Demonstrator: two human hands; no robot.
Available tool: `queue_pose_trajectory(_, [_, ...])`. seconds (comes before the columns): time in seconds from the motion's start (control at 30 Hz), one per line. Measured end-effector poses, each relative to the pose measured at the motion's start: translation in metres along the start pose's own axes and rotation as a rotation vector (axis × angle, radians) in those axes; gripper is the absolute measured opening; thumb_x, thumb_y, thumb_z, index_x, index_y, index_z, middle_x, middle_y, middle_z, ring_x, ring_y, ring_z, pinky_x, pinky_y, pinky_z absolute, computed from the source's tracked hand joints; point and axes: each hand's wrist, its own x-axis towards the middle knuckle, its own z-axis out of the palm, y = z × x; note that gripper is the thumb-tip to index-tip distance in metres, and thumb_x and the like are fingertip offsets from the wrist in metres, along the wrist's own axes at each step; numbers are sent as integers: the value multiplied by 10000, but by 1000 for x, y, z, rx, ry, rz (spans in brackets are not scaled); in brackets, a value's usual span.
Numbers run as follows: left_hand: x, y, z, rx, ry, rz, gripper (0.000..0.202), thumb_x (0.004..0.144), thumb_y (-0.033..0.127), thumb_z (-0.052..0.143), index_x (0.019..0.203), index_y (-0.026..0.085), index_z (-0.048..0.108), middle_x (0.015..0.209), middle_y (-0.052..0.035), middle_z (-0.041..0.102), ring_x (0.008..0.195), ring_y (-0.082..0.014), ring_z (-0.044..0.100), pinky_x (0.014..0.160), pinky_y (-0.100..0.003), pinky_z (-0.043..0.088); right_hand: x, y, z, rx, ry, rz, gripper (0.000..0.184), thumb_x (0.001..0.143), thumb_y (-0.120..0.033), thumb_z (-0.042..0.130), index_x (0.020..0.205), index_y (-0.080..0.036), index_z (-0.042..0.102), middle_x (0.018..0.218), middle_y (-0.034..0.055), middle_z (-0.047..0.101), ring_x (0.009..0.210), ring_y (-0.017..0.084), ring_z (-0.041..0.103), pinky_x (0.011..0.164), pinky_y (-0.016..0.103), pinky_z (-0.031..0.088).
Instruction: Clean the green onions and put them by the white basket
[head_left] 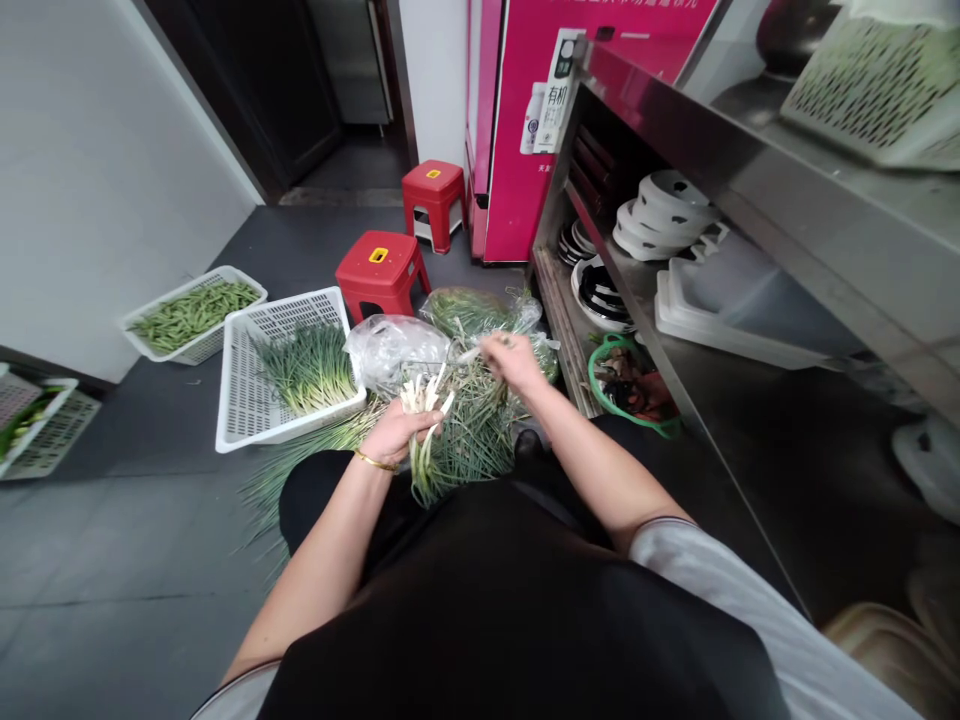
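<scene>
My left hand is closed around a bunch of green onions, white root ends pointing up, green tops hanging toward my lap. My right hand is pinched on a single green onion stalk just above a loose pile of green onions on the floor. A white slotted basket to the left holds more green onions. A clear plastic bag lies between the basket and the pile.
Two red stools stand ahead, before a pink machine. A white basket of green beans sits far left. A steel shelf unit with plates and trays runs along the right; a green basket lies at its foot.
</scene>
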Motion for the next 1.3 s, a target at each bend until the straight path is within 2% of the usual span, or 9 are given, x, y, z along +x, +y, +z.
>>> queue_pose_trajectory(0.07, [-2,-2,-4,-13,25,-20,318,493,209,833,667,114,585,536,8,556,415,-52,450,363,-167,282,10,1,-15,41,69,42,328,782,-478,542,629,-188,541,443,-60,407,360,78,309,394,232,262])
queue_pose_trajectory(0.2, [-1,-7,-9,-76,116,-25,370,464,218,841,732,106,611,627,-22,619,483,-87,543,401,-173,357,14,12,-26,-322,-189,89,309,652,-461,727,650,-167,632,501,-12,538,446,106,457,486,248,373])
queue_pose_trajectory(0.37, [3,-6,-7,-34,91,-12,350,497,241,821,740,110,607,619,-21,612,463,-90,525,388,-184,335,-7,8,9,-377,-311,-59,376,683,-380,733,981,-153,703,905,52,708,795,158,629,724,263,455])
queue_pose_trajectory(0.5, [5,-7,-2,152,191,66,271,527,196,793,691,140,584,542,17,561,443,-86,471,401,-202,332,-17,-4,36,-610,-367,-136,196,736,-334,700,808,-153,719,772,46,705,733,166,620,671,255,430])
queue_pose_trajectory(0.7, [3,-9,-6,283,241,30,216,551,197,775,615,140,576,513,5,558,433,-92,464,414,-215,346,-2,7,19,-997,-163,-248,214,872,-302,557,815,-144,690,855,111,698,749,192,613,662,263,389])
queue_pose_trajectory(0.8, [2,-9,-11,67,209,32,264,518,217,798,672,137,598,544,5,575,439,-83,463,413,-206,346,6,16,4,-968,-62,-169,322,877,-404,546,742,-146,682,737,90,683,701,190,606,649,260,386])
queue_pose_trajectory(0.97, [2,-5,-16,-55,62,-17,340,537,314,814,748,104,648,536,-10,569,414,-57,410,378,-188,291,6,14,1,-931,-250,-40,304,717,-435,717,804,-144,707,806,108,703,775,234,636,677,288,429])
queue_pose_trajectory(1.17, [5,-7,-7,104,-35,12,335,513,293,842,693,112,625,514,11,548,407,-61,439,367,-188,304,10,-30,31,-496,-33,-288,277,850,-322,565,1049,-149,650,1048,73,690,938,179,627,835,283,449])
queue_pose_trajectory(1.3, [5,-9,1,128,-124,-24,324,570,311,821,696,128,585,518,-11,589,448,-118,535,429,-228,412,9,-43,66,-636,-404,-296,221,826,-250,591,992,-120,658,949,96,697,844,189,629,767,294,455])
